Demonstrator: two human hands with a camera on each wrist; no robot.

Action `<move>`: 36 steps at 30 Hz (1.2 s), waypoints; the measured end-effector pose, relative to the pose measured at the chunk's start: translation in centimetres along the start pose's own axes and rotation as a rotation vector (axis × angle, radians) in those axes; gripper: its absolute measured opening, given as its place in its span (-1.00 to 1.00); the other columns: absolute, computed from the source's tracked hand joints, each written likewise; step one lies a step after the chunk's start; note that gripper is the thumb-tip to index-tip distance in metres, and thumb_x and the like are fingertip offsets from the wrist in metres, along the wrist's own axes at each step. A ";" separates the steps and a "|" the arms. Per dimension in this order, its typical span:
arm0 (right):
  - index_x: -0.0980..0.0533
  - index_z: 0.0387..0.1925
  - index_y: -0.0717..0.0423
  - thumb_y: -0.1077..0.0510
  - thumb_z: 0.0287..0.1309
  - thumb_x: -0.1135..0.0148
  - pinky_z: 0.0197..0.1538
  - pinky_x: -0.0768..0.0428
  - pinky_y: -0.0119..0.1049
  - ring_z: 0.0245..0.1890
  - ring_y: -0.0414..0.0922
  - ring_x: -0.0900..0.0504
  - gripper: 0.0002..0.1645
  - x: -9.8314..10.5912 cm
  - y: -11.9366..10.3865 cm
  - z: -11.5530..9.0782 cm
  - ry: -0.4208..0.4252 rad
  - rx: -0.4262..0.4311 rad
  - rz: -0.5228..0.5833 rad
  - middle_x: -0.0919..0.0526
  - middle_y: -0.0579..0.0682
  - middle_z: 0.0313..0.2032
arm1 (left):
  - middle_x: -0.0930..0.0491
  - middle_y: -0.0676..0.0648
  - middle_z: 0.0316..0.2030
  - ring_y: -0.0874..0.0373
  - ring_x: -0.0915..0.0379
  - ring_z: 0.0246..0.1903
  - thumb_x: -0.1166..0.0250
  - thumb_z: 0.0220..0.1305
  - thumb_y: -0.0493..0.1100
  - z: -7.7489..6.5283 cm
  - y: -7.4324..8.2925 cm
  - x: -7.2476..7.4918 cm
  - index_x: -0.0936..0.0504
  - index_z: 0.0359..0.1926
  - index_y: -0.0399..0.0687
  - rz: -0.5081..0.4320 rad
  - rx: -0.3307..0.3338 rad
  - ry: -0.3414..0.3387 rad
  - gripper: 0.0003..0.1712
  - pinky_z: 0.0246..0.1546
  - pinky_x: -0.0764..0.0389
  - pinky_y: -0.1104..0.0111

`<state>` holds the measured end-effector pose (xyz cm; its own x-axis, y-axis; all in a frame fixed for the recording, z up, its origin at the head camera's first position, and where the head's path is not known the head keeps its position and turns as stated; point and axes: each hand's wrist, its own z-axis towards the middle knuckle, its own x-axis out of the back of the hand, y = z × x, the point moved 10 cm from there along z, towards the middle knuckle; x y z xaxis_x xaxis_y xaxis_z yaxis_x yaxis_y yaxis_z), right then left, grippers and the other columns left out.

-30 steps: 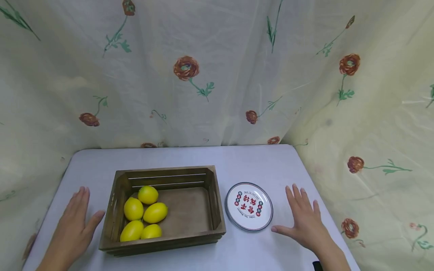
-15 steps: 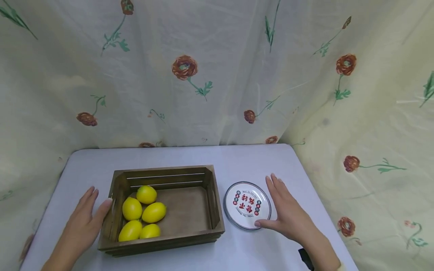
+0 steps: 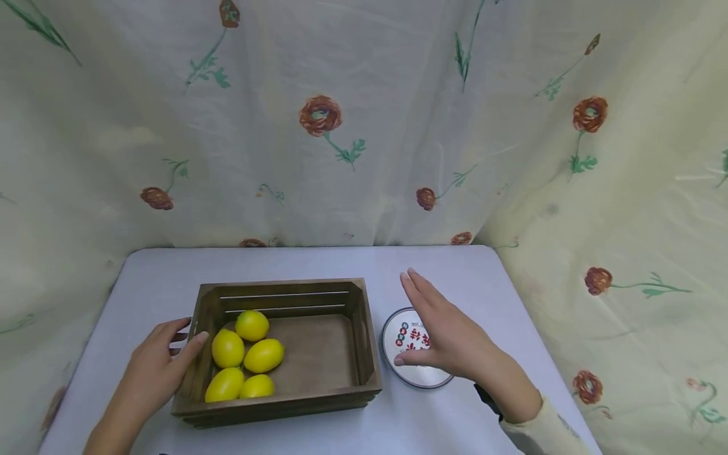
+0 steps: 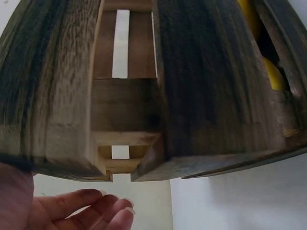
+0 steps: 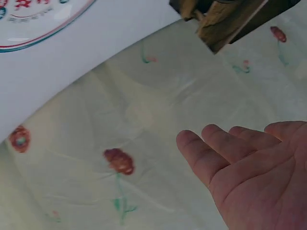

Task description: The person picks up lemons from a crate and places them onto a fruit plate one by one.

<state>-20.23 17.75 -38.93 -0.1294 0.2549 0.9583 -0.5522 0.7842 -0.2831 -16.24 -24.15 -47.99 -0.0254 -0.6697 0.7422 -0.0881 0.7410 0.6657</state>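
A brown wooden crate stands on the white table in the head view, with several yellow lemons grouped in its left half. At the crate's left end is my left hand, thumb by the rim and fingers close to the outer side. The left wrist view shows the loosely bent fingers beside the crate's slats; whether they touch the wood I cannot tell. Over a round white plate with red characters hovers my right hand, fingers extended and thumb apart, holding nothing. It hides the plate's right part.
The white-covered table ends at the back against a flowered curtain, which also hangs along both sides. Between the crate and the plate lies a narrow strip of table.
My left hand has moved right to the crate's left end, its fingers bending. My right hand has moved left from beside the plate to above it. Crate and lemons stay put.
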 end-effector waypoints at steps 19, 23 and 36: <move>-0.07 0.65 0.02 -0.28 0.06 -0.60 0.38 -0.46 -0.05 0.54 -0.04 -0.26 0.32 -1.1 -7.9 6.9 -0.177 0.248 -0.065 -0.23 -0.01 0.58 | -0.59 -0.52 0.10 -0.31 -0.66 -0.06 -0.04 0.64 0.15 0.9 0.4 -0.4 -0.37 0.35 -0.59 -0.013 0.145 -0.068 -0.22 -0.14 -0.70 -0.11; -0.12 0.64 0.02 -0.31 0.08 -0.57 0.31 -0.53 -0.08 0.52 -0.06 -0.30 0.28 -2.3 -10.4 8.4 -0.231 0.303 -0.107 -0.26 -0.02 0.57 | -0.67 -0.42 -0.10 -0.20 -0.66 -0.18 -0.04 0.65 0.04 0.8 0.3 -0.5 -0.39 0.30 -0.63 -0.012 0.161 -0.058 -0.31 -0.21 -0.70 -0.05; -0.17 0.63 -0.02 -0.32 0.15 -0.51 0.27 -0.55 -0.23 0.34 -0.13 -0.53 0.18 -7.3 -14.1 12.5 -0.396 0.358 -0.111 -0.31 -0.05 0.54 | -0.67 -0.18 -0.39 -0.01 -0.59 -0.44 -0.03 0.65 -0.07 0.1 0.4 -0.6 -0.42 0.25 -0.62 -0.052 0.143 0.106 -0.43 -0.44 -0.64 0.11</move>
<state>-21.78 -2.28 -41.47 -0.3163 -0.1055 0.9428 -0.8175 0.5346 -0.2144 -16.33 -23.41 -48.20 0.0869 -0.6926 0.7161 -0.2279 0.6859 0.6911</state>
